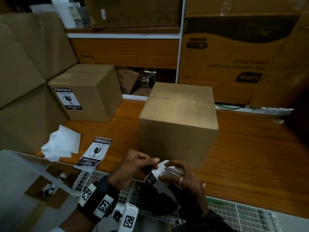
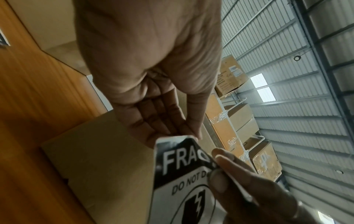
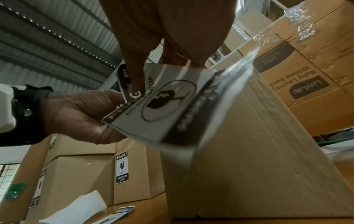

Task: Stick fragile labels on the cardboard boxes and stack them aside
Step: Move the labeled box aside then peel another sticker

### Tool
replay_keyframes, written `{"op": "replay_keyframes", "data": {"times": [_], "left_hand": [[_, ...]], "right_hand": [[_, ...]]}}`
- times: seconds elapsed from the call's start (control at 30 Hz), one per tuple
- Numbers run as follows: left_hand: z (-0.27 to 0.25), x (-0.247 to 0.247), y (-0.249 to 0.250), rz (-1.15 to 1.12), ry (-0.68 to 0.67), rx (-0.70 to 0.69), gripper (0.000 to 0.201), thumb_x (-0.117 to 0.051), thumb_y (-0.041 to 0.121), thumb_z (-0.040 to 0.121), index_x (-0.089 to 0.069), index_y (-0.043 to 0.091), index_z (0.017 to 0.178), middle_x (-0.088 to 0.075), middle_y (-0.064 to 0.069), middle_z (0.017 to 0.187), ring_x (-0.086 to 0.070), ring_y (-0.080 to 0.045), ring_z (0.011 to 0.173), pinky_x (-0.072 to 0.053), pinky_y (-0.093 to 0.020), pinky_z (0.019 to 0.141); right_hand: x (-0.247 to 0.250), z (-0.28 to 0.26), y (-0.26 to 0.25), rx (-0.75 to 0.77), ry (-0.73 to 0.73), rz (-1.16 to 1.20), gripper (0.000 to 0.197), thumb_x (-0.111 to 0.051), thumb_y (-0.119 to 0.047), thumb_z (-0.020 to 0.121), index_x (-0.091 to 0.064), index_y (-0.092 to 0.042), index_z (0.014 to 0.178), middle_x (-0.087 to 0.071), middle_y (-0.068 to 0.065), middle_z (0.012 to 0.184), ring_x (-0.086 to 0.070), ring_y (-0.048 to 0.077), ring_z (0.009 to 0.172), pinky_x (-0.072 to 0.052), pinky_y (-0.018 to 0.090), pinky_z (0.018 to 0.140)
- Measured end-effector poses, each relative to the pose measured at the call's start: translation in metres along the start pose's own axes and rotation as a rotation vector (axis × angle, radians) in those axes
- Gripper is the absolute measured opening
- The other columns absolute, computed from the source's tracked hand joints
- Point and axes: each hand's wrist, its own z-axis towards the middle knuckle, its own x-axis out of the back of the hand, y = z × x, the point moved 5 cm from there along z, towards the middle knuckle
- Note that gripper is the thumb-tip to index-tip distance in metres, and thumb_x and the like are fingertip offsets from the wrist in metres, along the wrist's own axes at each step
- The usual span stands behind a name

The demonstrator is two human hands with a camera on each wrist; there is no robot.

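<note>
- Left hand (image 1: 133,162) pinches one corner of the fragile label (image 1: 151,179) between thumb and fingers.
- Right hand (image 1: 182,176) grips the same label and its white backing, fingers curled round it.
- The unlabelled cardboard box (image 1: 178,124) stands on the wooden table (image 1: 250,156) just beyond both hands.
- Spare labels (image 1: 96,152) lie left of the left hand, the labelled box (image 1: 87,96) farther beyond them.

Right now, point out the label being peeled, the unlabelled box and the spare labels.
peeled label (image 3: 153,115), right wrist view, printed face.
unlabelled box (image 1: 177,131), head view, front face.
spare labels (image 1: 97,151), head view, top label's symbol.
</note>
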Motion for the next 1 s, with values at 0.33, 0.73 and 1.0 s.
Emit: {"op": "replay_keyframes", "data": {"times": [0.33, 0.73, 1.0], "left_hand": [[0.011, 0.004, -0.001, 0.002, -0.052, -0.020, 0.025, -0.083, 0.009, 0.071, -0.076, -0.004, 0.091, -0.076, -0.018, 0.094, -0.071, -0.024, 0.086, -0.058, -0.033, 0.077], [0.010, 0.059, 0.015, 0.079, 0.181, -0.136, 0.015, -0.066, 0.006, 0.093, -0.076, 0.005, 0.104, -0.077, -0.005, 0.104, -0.072, -0.014, 0.092, -0.057, -0.022, 0.070], [-0.001, 0.048, -0.015, -0.012, 0.222, -0.134, 0.049, -0.076, -0.003, 0.082, -0.072, 0.023, 0.123, -0.069, -0.002, 0.129, -0.072, -0.029, 0.107, -0.062, -0.053, 0.082]], "right_hand": [[0.005, 0.007, -0.004, 0.062, 0.055, 0.063, 0.010, -0.078, -0.035, 0.091, -0.080, -0.027, 0.094, -0.074, -0.015, 0.108, -0.067, 0.012, 0.117, -0.045, 0.060, 0.095], [0.008, -0.005, 0.000, -0.136, 0.043, 0.626, 0.037, -0.068, 0.020, 0.077, -0.082, -0.007, 0.098, -0.076, 0.010, 0.104, -0.072, 0.033, 0.097, -0.054, 0.054, 0.086], [-0.001, -0.003, -0.001, -0.239, 0.017, 0.813, 0.040, -0.067, 0.028, 0.079, -0.079, 0.001, 0.106, -0.067, 0.021, 0.121, -0.066, 0.044, 0.110, -0.056, 0.062, 0.087]]}}
